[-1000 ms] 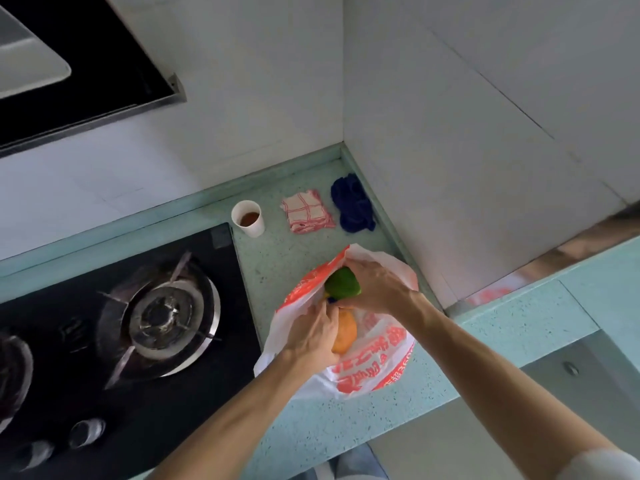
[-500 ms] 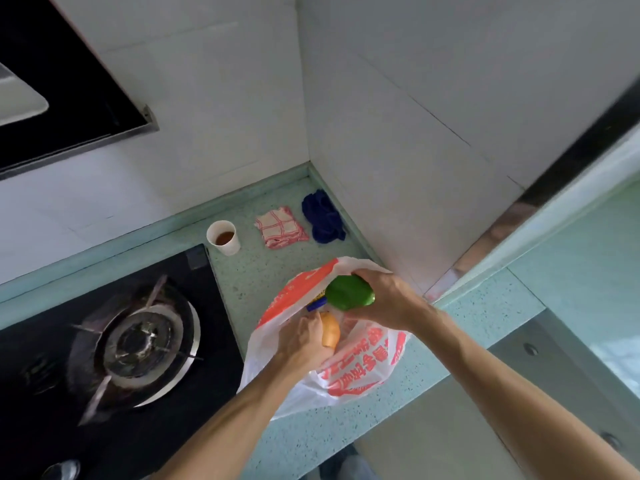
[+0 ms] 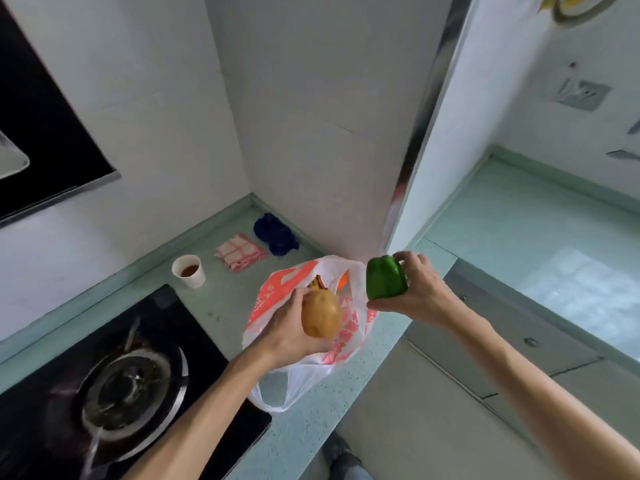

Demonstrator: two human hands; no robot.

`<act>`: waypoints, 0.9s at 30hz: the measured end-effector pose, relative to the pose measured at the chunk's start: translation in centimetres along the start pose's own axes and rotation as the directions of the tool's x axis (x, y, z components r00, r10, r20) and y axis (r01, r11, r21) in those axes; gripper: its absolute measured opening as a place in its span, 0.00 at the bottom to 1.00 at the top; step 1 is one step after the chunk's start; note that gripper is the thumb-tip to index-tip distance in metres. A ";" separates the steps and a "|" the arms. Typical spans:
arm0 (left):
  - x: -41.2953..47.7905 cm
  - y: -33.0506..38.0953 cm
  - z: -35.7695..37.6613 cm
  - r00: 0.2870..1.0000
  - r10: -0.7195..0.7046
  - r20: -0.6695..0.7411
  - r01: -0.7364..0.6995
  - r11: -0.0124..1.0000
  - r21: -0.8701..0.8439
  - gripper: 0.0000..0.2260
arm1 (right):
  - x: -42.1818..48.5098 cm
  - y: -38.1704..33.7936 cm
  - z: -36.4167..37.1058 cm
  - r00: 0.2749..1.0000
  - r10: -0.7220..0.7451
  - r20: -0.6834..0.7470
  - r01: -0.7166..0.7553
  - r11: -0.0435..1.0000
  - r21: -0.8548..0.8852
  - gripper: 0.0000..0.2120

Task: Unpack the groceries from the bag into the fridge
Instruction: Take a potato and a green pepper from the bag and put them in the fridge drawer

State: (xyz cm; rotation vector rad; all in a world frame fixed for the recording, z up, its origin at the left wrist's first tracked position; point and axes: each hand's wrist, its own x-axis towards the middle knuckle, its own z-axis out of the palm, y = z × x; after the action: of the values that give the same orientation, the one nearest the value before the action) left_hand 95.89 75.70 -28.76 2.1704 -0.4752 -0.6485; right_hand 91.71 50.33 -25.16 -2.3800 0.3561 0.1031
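Note:
A white plastic bag with red print (image 3: 277,296) lies open on the pale green counter (image 3: 318,403). My left hand (image 3: 284,330) holds a brown potato (image 3: 321,317) just above the bag's mouth. My right hand (image 3: 420,292) grips a green bell pepper (image 3: 385,283) to the right of the bag, above the counter's edge. Inside the bag something orange (image 3: 343,280) shows; the rest of its contents is hidden. No fridge is in view.
A black gas hob (image 3: 114,386) fills the lower left. Near the back wall stand a paper cup with brown liquid (image 3: 188,271), a folded red-checked cloth (image 3: 240,256) and a dark blue cloth (image 3: 275,234). A second counter (image 3: 540,230) runs off to the right.
Both hands have come up out of the bag. The left lifted the potato clear, and the right carried the pepper up and to the right. The camera has turned right.

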 end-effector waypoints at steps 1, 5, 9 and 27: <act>-0.3 0.3 0.3 0.999 0.037 -0.008 -0.037 0.999 -0.030 0.39 | -1.8 0.3 -0.4 0.998 0.011 -0.056 -0.009 1.000 0.026 0.42; -1.2 2.2 2.5 0.989 0.143 0.035 -0.137 0.982 -0.131 0.37 | -10.1 2.5 -1.4 0.974 0.061 -0.219 -0.041 0.995 0.096 0.39; -2.2 6.3 6.2 0.952 0.215 0.216 -0.107 0.898 -0.426 0.31 | -18.0 4.4 -3.6 0.932 0.158 -0.325 -0.132 0.986 0.100 0.40; -17.9 26.8 34.8 0.480 0.557 0.678 -0.391 0.827 -0.404 0.24 | -59.1 13.3 -7.6 0.343 0.654 -0.675 -0.441 0.746 0.499 0.33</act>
State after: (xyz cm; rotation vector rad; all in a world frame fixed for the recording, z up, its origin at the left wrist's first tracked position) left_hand 57.84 48.27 -21.52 1.3369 -1.3692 -1.2386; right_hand 31.08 49.20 -17.99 -1.7857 1.5614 -0.7631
